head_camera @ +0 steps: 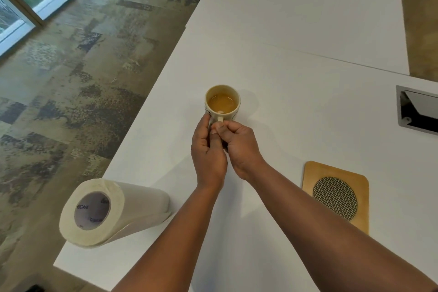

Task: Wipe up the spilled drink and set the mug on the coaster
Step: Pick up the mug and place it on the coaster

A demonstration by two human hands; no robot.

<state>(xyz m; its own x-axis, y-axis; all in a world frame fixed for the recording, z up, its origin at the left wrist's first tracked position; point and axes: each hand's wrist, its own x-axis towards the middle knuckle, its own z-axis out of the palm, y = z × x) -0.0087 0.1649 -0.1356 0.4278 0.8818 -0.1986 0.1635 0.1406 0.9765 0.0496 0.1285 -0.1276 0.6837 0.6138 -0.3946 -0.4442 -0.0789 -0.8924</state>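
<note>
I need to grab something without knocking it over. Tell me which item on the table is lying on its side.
The paper towel roll at the table's near-left corner: it lies on its side, core facing the camera. The mug stands upright and the coaster lies flat.

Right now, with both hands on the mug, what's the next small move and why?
Probably lift the mug level and carry it toward the coaster, which lies bare at the near right. The right hand pinches the handle and the left hand steadies the side; the mug holds liquid, so keep it upright. No spill shows on the table.
</note>
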